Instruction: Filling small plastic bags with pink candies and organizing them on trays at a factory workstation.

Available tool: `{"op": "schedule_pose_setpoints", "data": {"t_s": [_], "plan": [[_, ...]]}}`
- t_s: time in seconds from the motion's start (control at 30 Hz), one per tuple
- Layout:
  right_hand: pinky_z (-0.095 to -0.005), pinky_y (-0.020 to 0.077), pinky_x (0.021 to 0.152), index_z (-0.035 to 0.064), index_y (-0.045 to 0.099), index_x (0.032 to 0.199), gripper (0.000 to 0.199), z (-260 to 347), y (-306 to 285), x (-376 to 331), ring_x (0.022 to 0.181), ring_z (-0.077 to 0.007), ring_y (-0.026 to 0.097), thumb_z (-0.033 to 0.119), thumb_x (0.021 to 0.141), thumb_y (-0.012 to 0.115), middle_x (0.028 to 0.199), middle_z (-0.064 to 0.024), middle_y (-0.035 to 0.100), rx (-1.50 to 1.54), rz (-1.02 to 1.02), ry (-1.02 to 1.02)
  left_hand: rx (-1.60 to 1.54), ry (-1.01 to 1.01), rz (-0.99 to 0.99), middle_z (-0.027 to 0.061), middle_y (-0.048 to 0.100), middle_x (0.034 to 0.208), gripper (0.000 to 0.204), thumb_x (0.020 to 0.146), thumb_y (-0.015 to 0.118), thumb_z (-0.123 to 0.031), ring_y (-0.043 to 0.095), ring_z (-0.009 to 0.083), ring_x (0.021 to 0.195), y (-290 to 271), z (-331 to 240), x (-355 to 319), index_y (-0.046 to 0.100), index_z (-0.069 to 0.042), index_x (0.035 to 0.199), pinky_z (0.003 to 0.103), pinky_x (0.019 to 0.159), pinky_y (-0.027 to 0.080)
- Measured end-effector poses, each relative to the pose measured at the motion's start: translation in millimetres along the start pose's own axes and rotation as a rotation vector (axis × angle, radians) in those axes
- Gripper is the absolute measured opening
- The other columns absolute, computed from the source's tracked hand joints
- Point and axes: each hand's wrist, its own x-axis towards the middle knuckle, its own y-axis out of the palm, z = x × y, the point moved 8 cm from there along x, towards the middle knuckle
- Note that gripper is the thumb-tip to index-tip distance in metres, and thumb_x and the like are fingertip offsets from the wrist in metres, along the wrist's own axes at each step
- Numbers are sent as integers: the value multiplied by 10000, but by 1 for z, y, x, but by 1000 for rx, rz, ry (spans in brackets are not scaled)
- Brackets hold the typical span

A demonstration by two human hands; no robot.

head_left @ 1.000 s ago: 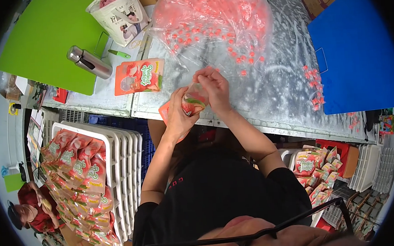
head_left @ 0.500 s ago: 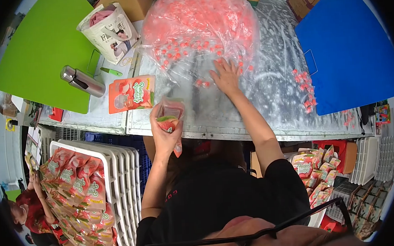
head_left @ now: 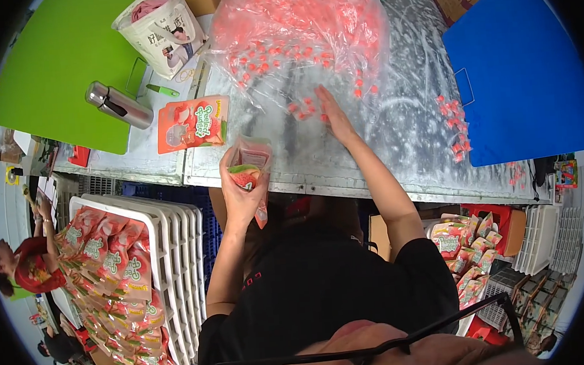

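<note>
My left hand [head_left: 241, 200] is wrapped round a red and green stand-up pouch [head_left: 246, 174] at the table's front edge, its mouth facing up. My right hand [head_left: 339, 121] lies on edge on the metal table, fingers stretched out. Just left of its fingers is a small group of red wrapped candies [head_left: 303, 107]; one appears to touch the hand. Beyond them a big clear plastic bag [head_left: 309, 24] full of the same candies lies with its near side spread open, and several candies have spilled out. Flat, printed pouches [head_left: 193, 125] lie to the left of my left hand.
A steel flask [head_left: 119, 105], a green-handled knife [head_left: 163, 91] and a tote bag [head_left: 161, 35] are at the left. Green [head_left: 58, 70] and blue [head_left: 516, 75] boards flank the table. White crates [head_left: 169, 257] with filled pouches stand lower left, near another person [head_left: 33, 262].
My right hand has turned from palm-down onto its edge and drawn nearer, and candies now lie away from the bag beside its fingers. My left hand still holds the pouch.
</note>
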Motion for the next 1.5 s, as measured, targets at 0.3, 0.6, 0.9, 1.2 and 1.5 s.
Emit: {"op": "schedule_pose_setpoints", "data": {"t_s": [0.3, 0.6, 0.9, 1.2, 1.5], "plan": [[-576, 101, 1193, 150, 220, 1573, 715, 7, -23, -60, 1487, -419, 168, 397, 981, 536, 1631, -133, 194, -1106, 16, -53, -4, 26, -54, 104, 604, 1091, 655, 745, 799, -55, 583, 180, 973, -7, -6, -6, 450, -5, 1297, 320, 880, 481], [-641, 62, 1168, 273, 314, 1549, 774, 62, 8, -33, 1497, -424, 124, 554, 892, 611, 1643, -125, 155, -1154, -35, -146, 36, 53, -17, 150, 495, 1294, 789, 720, 784, -4, 530, 220, 1147, -6, 0, -7, 381, 9, 1399, 350, 1021, 420], [-534, 429, 941, 170, 687, 1057, 280, 31, 60, -1, 1100, -327, 563, 320, 825, 735, 1161, -76, 621, -904, -47, -410, 59, 243, -21, 192, 442, 1352, 824, 642, 738, 25, 476, 351, 1253, 5, -22, 4, 405, -26, 1394, 422, 1071, 393], [-308, 446, 581, 69, 661, 905, 136, 16, 20, -16, 633, -173, 557, 198, 949, 653, 744, -32, 615, 291, -410, 102, 211, 347, 25, 185, 422, 1391, 868, 611, 776, 41, 449, 372, 1294, 27, -39, 12, 409, -53, 1392, 433, 1093, 374], [-271, 522, 758, 7, 604, 1085, 226, 152, 71, -26, 879, -141, 616, 214, 1012, 549, 1013, -89, 651, 832, -192, -83, 226, 359, 16, 188, 409, 1400, 945, 582, 858, -23, 463, 404, 1268, 44, -38, 21, 416, -78, 1416, 457, 1015, 446]]}}
